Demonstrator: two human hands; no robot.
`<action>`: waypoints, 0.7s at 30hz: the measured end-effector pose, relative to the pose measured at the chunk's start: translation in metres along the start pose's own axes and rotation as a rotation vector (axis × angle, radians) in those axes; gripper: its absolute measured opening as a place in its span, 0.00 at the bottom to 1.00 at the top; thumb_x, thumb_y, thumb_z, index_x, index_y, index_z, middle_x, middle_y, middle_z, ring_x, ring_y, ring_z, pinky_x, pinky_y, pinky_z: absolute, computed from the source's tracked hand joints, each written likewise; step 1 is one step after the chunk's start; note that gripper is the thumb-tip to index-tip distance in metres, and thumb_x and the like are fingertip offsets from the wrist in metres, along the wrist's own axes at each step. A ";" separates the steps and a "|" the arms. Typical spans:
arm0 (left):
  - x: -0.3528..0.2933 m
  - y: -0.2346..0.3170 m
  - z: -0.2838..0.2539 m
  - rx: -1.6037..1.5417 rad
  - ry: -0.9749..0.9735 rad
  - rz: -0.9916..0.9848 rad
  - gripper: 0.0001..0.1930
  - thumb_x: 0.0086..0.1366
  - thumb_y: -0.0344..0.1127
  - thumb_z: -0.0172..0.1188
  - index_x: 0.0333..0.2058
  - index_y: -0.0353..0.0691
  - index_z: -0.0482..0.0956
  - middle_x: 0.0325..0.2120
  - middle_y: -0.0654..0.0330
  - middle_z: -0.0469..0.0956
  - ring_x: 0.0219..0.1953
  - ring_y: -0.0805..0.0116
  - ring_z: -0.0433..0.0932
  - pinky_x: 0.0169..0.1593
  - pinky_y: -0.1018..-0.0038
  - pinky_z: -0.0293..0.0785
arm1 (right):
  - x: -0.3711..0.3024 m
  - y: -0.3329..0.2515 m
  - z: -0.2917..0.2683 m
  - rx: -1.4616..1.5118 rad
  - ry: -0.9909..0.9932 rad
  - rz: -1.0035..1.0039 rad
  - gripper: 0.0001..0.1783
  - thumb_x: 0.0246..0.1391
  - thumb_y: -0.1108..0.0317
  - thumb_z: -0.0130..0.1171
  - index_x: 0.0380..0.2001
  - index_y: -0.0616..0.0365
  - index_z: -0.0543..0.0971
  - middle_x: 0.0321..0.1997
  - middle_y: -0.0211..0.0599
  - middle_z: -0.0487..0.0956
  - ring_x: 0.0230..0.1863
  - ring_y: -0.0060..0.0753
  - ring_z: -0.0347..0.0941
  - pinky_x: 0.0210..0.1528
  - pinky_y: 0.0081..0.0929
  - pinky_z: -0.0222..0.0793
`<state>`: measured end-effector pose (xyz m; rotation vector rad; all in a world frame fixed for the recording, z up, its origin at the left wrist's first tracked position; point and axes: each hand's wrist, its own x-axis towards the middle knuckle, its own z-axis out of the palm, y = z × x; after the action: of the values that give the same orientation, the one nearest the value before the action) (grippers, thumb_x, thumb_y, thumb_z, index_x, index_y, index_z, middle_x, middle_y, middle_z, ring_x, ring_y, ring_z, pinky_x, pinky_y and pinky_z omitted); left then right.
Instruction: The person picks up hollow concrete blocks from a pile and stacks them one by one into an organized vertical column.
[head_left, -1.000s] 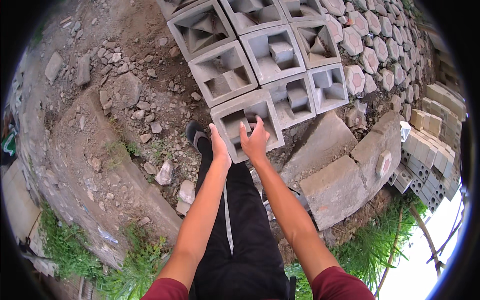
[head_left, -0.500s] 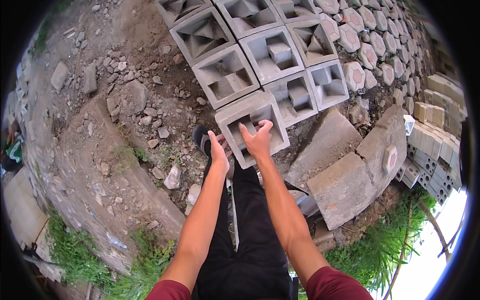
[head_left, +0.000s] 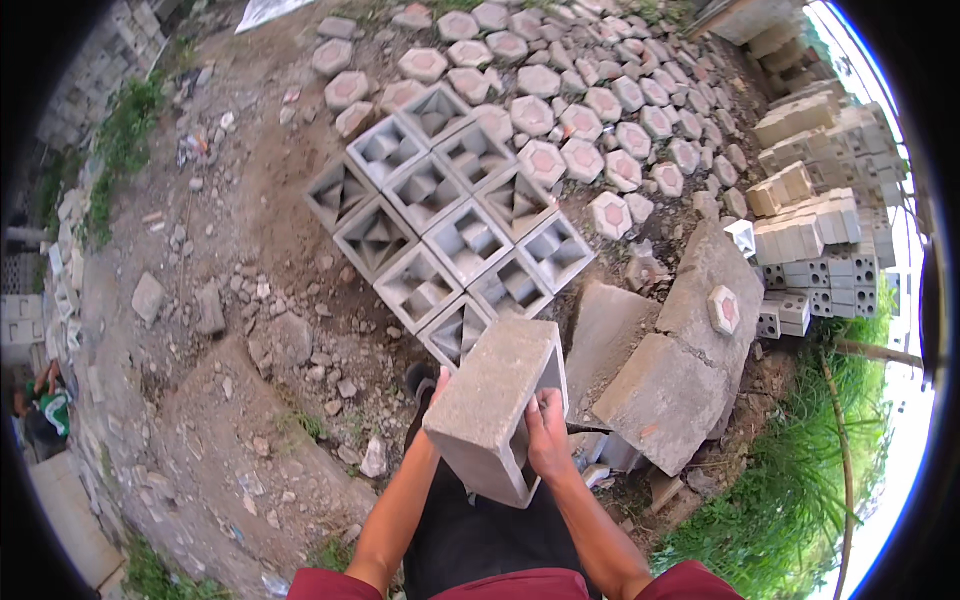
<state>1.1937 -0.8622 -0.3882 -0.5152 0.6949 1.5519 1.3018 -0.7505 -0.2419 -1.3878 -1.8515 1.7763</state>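
A hollow square concrete vent block is lifted in front of my legs, tilted so that its plain side faces up and its opening faces right. My right hand grips the rim of that opening, fingers curled at the edge. At the block's left side, my left hand holds it; most of those fingers are hidden behind the concrete. Just beyond, similar vent blocks stand packed in rows on the ground, their recessed faces up.
Hexagonal pavers cover the ground at the back. Broken concrete slabs lean at the right, near stacked blocks. Rubble lies left of my feet. At the far left edge is another person in green and dark clothing.
Both hands have raised the block off the ground beside the rows toward my body and turned it onto its side. My view has tilted up, showing more of the pavers.
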 end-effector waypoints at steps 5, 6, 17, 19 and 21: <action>-0.099 0.017 0.113 0.378 -0.182 0.188 0.39 0.65 0.69 0.35 0.60 0.42 0.65 0.54 0.58 0.72 0.53 0.60 0.73 0.56 0.65 0.69 | -0.074 -0.123 -0.037 -0.075 0.081 -0.080 0.16 0.66 0.55 0.45 0.37 0.59 0.61 0.26 0.29 0.63 0.29 0.24 0.61 0.33 0.27 0.61; -0.111 0.022 0.127 0.166 -0.220 0.064 0.39 0.65 0.69 0.33 0.61 0.42 0.64 0.55 0.57 0.71 0.53 0.60 0.72 0.57 0.64 0.68 | -0.087 -0.138 -0.044 -0.064 0.124 -0.101 0.16 0.66 0.55 0.45 0.37 0.59 0.61 0.26 0.29 0.63 0.29 0.24 0.61 0.33 0.27 0.61; -0.163 0.001 0.227 -0.042 -0.511 -0.227 0.39 0.64 0.69 0.33 0.64 0.48 0.59 0.62 0.55 0.62 0.62 0.54 0.62 0.65 0.55 0.54 | -0.122 -0.184 -0.095 -0.290 0.223 -0.085 0.20 0.66 0.51 0.38 0.39 0.60 0.63 0.22 0.57 0.74 0.29 0.67 0.71 0.33 0.52 0.64; -0.154 -0.010 0.246 0.014 -0.521 -0.189 0.39 0.64 0.69 0.34 0.64 0.48 0.58 0.63 0.55 0.60 0.63 0.56 0.61 0.66 0.56 0.52 | -0.126 -0.196 -0.113 -0.369 0.174 -0.117 0.22 0.65 0.50 0.39 0.37 0.62 0.63 0.21 0.58 0.74 0.29 0.65 0.73 0.32 0.53 0.65; -0.138 -0.019 0.277 -0.045 -0.666 -0.270 0.39 0.64 0.68 0.34 0.64 0.46 0.58 0.63 0.53 0.60 0.63 0.56 0.61 0.66 0.57 0.54 | -0.124 -0.210 -0.138 -0.425 0.221 -0.135 0.23 0.65 0.50 0.39 0.38 0.64 0.63 0.22 0.56 0.75 0.29 0.64 0.73 0.34 0.54 0.65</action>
<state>1.2482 -0.7688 -0.0979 -0.0948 0.0735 1.3667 1.3687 -0.7132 0.0280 -1.4789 -2.2168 1.1532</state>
